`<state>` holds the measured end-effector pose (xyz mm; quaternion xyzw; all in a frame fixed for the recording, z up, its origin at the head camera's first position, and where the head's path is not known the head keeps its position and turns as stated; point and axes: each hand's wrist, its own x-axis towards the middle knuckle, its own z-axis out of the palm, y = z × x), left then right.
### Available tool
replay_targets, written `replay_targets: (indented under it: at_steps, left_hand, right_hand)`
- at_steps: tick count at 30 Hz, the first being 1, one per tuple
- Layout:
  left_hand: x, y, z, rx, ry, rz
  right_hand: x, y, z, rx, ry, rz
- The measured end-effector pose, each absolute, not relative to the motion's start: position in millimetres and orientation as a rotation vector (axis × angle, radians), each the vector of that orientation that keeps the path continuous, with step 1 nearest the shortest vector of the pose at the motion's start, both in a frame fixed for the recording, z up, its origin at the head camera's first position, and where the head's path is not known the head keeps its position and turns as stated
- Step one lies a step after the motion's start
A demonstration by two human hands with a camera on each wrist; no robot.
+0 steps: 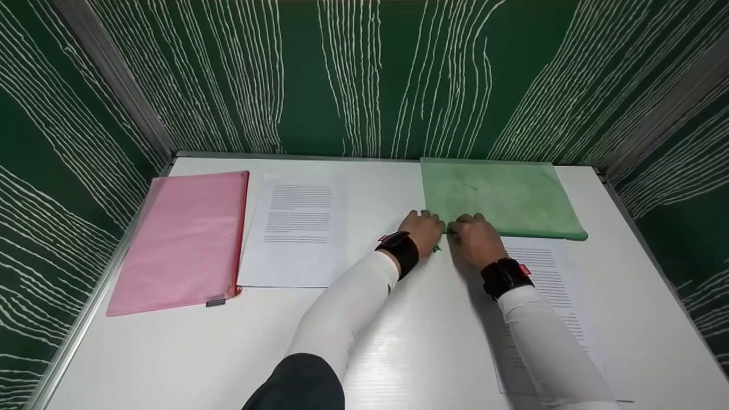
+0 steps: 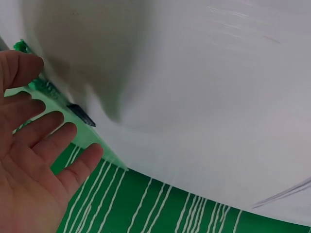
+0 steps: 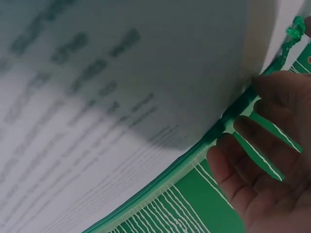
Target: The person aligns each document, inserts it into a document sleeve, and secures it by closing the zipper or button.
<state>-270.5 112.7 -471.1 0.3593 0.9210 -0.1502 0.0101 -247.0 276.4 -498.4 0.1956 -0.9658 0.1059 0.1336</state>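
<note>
A green zip document pouch (image 1: 501,196) lies at the back right, its zip edge toward me. My left hand (image 1: 422,230) is at the pouch's near left corner, pinching the zip end between thumb and index finger; the other fingers spread out in the left wrist view. Close beside it, my right hand (image 1: 478,239) pinches the zip edge, thumb on top and fingers beneath in the right wrist view. A knotted green cord (image 3: 295,31) sticks out at the zip's end. A small dark tag (image 2: 81,114) shows on the pouch's side.
On the left of the white table (image 1: 398,353) lies a pink zip pouch (image 1: 188,239) with a red zip. A printed sheet (image 1: 299,262) is next to it. Another printed sheet (image 1: 549,273) lies under my right forearm. Green panels with white lines (image 1: 302,74) enclose the table.
</note>
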Motion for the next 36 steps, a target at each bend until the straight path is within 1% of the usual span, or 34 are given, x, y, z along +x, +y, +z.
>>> replay_targets:
  at_steps: [5, 14, 22, 29, 36]
  left_hand:
    - [-276, 120, -480, 1.080, 2.856, -0.470]
    - [-278, 121, -478, 1.098, 2.889, -0.412]
    - [-283, 121, -480, 1.133, 2.932, -0.380]
    - [-286, 120, -476, 1.092, 2.941, -0.333]
    - [-290, 106, -464, 1.179, 2.972, -0.262]
  right_hand:
    - [-253, 270, -502, 0.554, -2.780, 0.227]
    - [-257, 268, -502, 0.498, -2.760, 0.145]
    - [-258, 269, -502, 0.543, -2.742, 0.255]
    - [-257, 272, -502, 0.566, -2.639, 0.282]
    - [-253, 271, -490, 0.608, -2.499, 0.301]
